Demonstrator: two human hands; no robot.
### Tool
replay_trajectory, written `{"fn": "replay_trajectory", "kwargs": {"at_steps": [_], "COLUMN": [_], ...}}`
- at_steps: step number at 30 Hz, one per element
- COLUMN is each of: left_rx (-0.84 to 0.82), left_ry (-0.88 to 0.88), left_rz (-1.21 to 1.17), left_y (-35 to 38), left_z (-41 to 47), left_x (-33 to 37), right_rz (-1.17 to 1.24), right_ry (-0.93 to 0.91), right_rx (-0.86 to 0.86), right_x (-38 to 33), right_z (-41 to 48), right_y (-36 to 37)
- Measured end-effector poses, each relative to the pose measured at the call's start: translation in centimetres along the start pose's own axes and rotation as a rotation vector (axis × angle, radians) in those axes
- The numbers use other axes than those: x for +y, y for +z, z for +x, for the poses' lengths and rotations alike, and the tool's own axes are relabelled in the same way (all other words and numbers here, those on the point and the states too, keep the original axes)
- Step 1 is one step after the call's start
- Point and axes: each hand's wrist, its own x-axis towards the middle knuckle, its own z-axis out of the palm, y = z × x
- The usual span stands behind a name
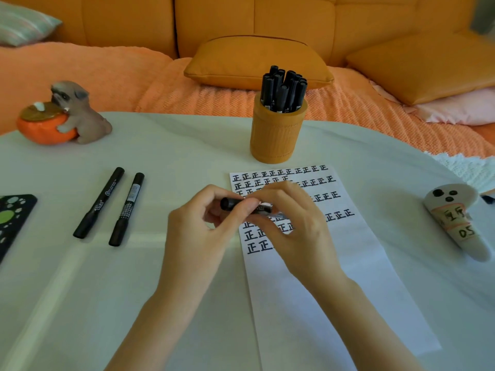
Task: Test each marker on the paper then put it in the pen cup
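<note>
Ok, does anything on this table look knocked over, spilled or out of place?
Only one thing: the white ghost-faced figure at the right lies on its side rather than standing. The pen cup stands upright, the two loose markers lie side by side at the left, and nothing looks spilled.

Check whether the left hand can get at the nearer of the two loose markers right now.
Probably yes, once freed. The left hand and right hand both grip the held marker. The loose marker lies to the left hand's left on bare tablecloth, with nothing between them.
</note>
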Motion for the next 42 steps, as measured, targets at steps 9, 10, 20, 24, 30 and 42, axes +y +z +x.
{"fn": "replay_trajectory", "kwargs": {"at_steps": [9,10,20,24,30,42], "left_rx": [-0.071,-0.080,-0.113,-0.113,-0.111,-0.108], "left_ry": [-0.042,-0.041,-0.051,-0.067,-0.077,-0.060], "left_rz": [-0.019,0.001,0.130,0.143,0.148,0.167], "left_y": [0.1,0.0,-0.2,-0.3,-0.4,-0.5], "left_z": [0.3,0.4,1.1,1.2,1.2,1.4], "left_x": [0.0,-0.1,-1.4,-1.6,-1.7,-1.7], "right_rz": [0.120,0.111,0.110,0.078,0.042,-0.200], "right_ry": [0.108,0.099,0.097,0.084,0.123,0.112], "right_rx": [0.115,0.163,0.563,0.579,0.412,0.189], "right_x": [1.0,1.2,4.6,5.6,7.1,9.7], "right_z": [2.4,3.3,12.3,13.9,14.4,12.8], "right_y": [-1.2,-1.5,-3.2,-2.8,-1.6,-0.3]}}
